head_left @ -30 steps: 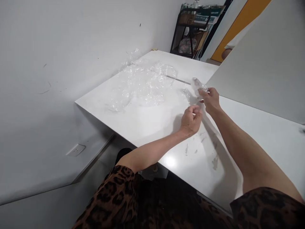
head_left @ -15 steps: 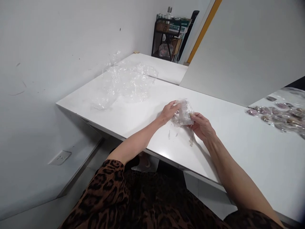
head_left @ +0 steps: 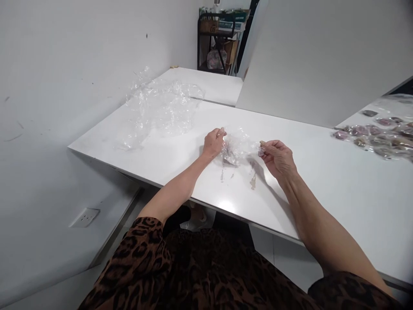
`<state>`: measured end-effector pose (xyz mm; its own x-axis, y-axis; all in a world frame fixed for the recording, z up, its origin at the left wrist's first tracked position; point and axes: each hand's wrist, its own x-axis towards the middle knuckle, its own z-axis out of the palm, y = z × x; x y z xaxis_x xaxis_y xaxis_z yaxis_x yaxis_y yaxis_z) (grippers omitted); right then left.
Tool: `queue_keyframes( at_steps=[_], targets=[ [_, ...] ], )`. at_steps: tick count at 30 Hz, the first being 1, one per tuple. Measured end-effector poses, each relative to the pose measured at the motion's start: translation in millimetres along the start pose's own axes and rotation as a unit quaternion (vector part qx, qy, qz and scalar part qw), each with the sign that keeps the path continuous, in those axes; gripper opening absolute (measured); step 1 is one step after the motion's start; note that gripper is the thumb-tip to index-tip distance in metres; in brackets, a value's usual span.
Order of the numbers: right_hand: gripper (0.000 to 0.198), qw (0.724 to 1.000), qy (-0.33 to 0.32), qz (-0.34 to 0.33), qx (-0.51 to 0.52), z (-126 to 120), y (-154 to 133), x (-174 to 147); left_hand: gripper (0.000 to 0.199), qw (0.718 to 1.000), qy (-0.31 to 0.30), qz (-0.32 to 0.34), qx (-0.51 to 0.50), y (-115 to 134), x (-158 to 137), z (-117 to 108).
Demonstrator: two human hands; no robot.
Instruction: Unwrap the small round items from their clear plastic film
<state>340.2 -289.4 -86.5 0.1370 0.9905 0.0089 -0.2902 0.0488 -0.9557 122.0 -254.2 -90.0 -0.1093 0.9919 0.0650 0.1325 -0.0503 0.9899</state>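
Note:
A crinkled clear plastic wrap [head_left: 241, 145] stretches between my two hands just over the white table [head_left: 180, 165]. My left hand [head_left: 214, 143] is closed on its left side, with something darker and pinkish showing through the plastic beside the fingers; I cannot make out what it is. My right hand [head_left: 278, 157] pinches the wrap's right end between thumb and forefinger. Below the plastic, a few grey-brown marks [head_left: 253, 181] show on the tabletop.
A heap of clear plastic [head_left: 167, 105] lies at the table's far left, against the wall. Several wrapped stone-like pieces [head_left: 380, 133] lie at the right. A large pale panel [head_left: 322, 60] stands along the back edge. Behind is a black shelf cart [head_left: 216, 38].
My hands have moved apart, the left one to the left, and the bunched plastic wrap is now pulled out wider between them. The view has shifted slightly.

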Motion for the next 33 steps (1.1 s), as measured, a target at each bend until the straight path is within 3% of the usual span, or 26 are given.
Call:
queue_keyframes(
  at_steps=[4, 9, 12, 15, 19, 22, 25, 29, 33],
  targets=[
    [0.038, 1.0, -0.006, 0.025, -0.003, -0.2, -0.9, 1.0, 0.033, 1.0, -0.013, -0.002, -0.014, -1.0, 1.9, 0.5],
    [0.043, 0.996, -0.06, 0.053, 0.025, 6.3, -12.0, -6.3, 0.036, 0.997, -0.046, -0.021, -0.064, -2.1, 1.1, 1.9],
    [0.056, 0.992, -0.1, 0.076, -0.019, 11.9, -16.6, -14.3, 0.04, 0.991, -0.087, -0.027, -0.093, 0.6, -2.2, 2.6],
    [0.061, 0.987, -0.111, 0.046, -0.104, 16.2, -14.4, -20.7, 0.04, 0.989, -0.105, -0.016, -0.107, 4.4, -4.4, 1.7],
    [0.035, 0.987, -0.065, -0.017, -0.145, 11.7, -16.2, -17.3, 0.041, 0.991, -0.102, -0.007, -0.092, 9.1, -4.2, -4.8],
    [0.025, 0.995, 0.01, -0.037, -0.088, -0.4, -28.1, -6.3, 0.038, 0.99, -0.121, -0.003, -0.072, 10.9, -5.3, -11.3],
    [0.028, 0.999, 0.053, -0.011, -0.007, -13.4, -40.9, 4.7, 0.035, 0.984, -0.164, -0.002, -0.064, 10.0, -9.7, -13.9],
    [0.035, 0.999, 0.048, 0.0, 0.023, -22.8, -48.0, 12.9, 0.044, 0.978, -0.196, 0.0, -0.075, 8.5, -18.8, -8.8],
    [0.039, 0.995, 0.007, -0.098, -0.007, -27.9, -47.9, 17.1, 0.059, 0.975, -0.198, -0.04, -0.09, 12.3, -27.8, 0.4]
  ],
)
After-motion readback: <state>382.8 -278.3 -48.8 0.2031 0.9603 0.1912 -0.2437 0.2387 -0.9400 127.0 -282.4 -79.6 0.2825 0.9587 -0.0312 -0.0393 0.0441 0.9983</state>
